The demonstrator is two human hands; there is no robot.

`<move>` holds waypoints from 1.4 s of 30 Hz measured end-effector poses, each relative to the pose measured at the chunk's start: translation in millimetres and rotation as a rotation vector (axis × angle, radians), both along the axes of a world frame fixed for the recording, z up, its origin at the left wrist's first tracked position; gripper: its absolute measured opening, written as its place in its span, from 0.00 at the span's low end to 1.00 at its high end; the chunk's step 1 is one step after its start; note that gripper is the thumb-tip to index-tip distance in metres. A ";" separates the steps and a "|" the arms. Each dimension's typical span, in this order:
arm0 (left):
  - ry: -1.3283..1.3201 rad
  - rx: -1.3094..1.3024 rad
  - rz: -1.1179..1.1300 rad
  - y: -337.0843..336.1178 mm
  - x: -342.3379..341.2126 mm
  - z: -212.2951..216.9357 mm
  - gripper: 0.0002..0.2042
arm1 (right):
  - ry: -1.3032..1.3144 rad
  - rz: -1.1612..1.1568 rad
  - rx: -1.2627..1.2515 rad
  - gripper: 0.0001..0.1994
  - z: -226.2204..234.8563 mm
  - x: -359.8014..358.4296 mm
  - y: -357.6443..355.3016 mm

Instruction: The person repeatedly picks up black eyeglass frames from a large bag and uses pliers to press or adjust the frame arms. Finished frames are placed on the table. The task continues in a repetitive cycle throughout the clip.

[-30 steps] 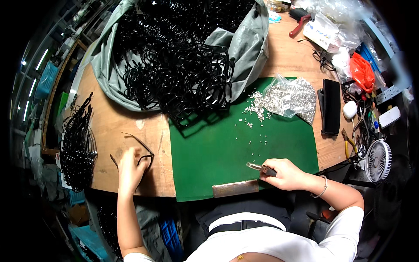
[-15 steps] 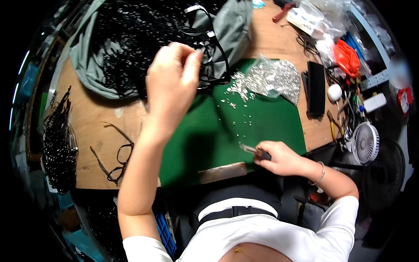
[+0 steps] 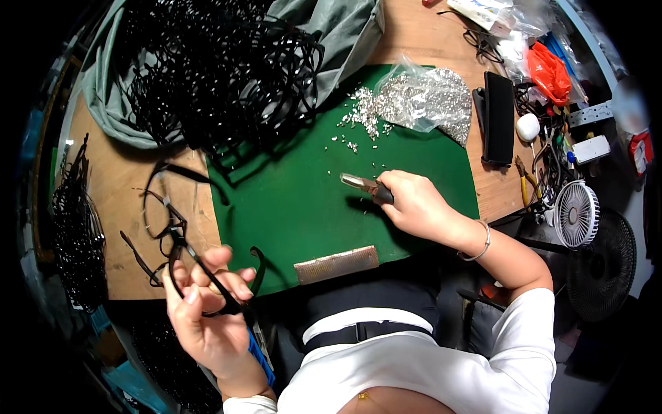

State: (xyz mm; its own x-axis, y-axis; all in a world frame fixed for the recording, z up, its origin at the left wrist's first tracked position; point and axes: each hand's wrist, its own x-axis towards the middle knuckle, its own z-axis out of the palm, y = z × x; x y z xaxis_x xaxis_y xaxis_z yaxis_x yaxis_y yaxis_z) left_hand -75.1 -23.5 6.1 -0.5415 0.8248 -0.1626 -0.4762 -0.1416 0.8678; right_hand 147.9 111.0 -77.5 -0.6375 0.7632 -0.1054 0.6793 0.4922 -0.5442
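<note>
At 7 o'clock of the head view, a black eyeglass frame [image 3: 200, 276] is held by the left hand [image 3: 207, 314], fingers clamped on its front and temple, just off the edge of the green mat [image 3: 289, 200]. At 3 o'clock from it, small pliers [image 3: 365, 186] are gripped by the right hand [image 3: 414, 207], fingers closed round the handles, tip pointing to 10 o'clock, approx. over the mat centre. Loose silver parts [image 3: 362, 121] are spilled at 12 o'clock beside a clear bag [image 3: 424, 100]. Risks, as judged: the frame could be dropped w/ such a fingertip hold; tiny parts could be scattered if brushed by the wrist; the tangled frame pile [image 3: 214, 69] could be snagged.
</note>
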 end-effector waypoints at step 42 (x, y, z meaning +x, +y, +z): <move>0.576 0.050 -0.550 16.0 47.2 -25.6 0.41 | 0.633 -0.131 -1.207 0.09 68.5 -29.9 -35.0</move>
